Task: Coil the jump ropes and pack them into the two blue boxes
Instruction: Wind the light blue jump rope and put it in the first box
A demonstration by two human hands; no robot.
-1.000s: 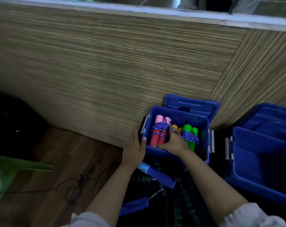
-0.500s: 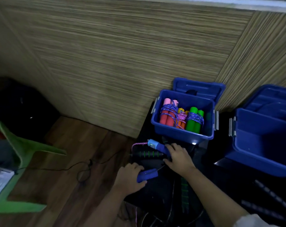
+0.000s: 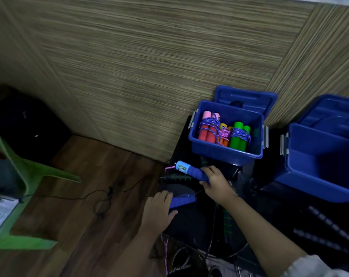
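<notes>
**Nearest the camera: both handles of one rope in hand**

Left hand curls on the near blue handle; right hand grips the far blue handle. Advice: bring handles together, wrap cord tightly. Beyond: left blue box, part-filled with coiled ropes; right blue box, apparently empty.

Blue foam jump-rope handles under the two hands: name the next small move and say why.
Probably lift both handles and bring them side by side. The right hand grips the blue foam handle with the light-blue counter end, the left hand holds the plain blue foam handle, and their cord lies loose below, uncoiled.
</notes>
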